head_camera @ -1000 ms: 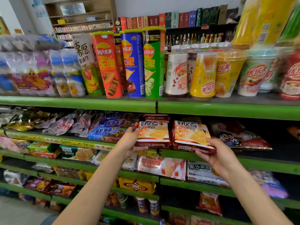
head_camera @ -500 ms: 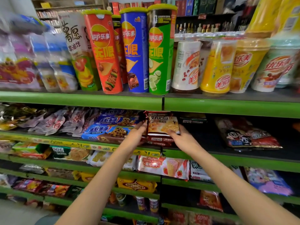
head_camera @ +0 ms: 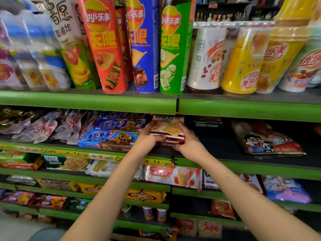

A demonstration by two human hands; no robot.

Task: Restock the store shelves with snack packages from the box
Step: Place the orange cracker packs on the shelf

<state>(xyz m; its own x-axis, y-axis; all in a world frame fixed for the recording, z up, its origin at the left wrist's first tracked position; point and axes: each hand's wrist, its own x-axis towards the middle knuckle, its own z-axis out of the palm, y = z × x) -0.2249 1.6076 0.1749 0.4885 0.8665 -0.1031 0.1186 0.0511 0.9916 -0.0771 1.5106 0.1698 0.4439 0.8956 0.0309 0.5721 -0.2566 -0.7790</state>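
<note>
Seen from a head-worn camera, two bare arms reach into a green store shelf [head_camera: 86, 103]. The left hand [head_camera: 147, 139] and the right hand [head_camera: 189, 143] hold a red-and-cream cracker pack [head_camera: 167, 126] between them — fingers curled round its left and right edges — on top of a short stack of like packs [head_camera: 171, 141] on the second shelf, just right of blue cookie packs [head_camera: 111, 138]. To the right the dark shelf floor [head_camera: 217, 148] lies bare as far as a cartoon-printed snack bag [head_camera: 267, 140]. Tall chip tubes [head_camera: 106, 47] stand on the shelf above. The restocking box is out of view. To do this step well, I judge the pack should be lowered flat and square onto the stack, label facing out, front edges lined up — then both hands eased away sideways so the slippery wrappers do not slide.
</note>
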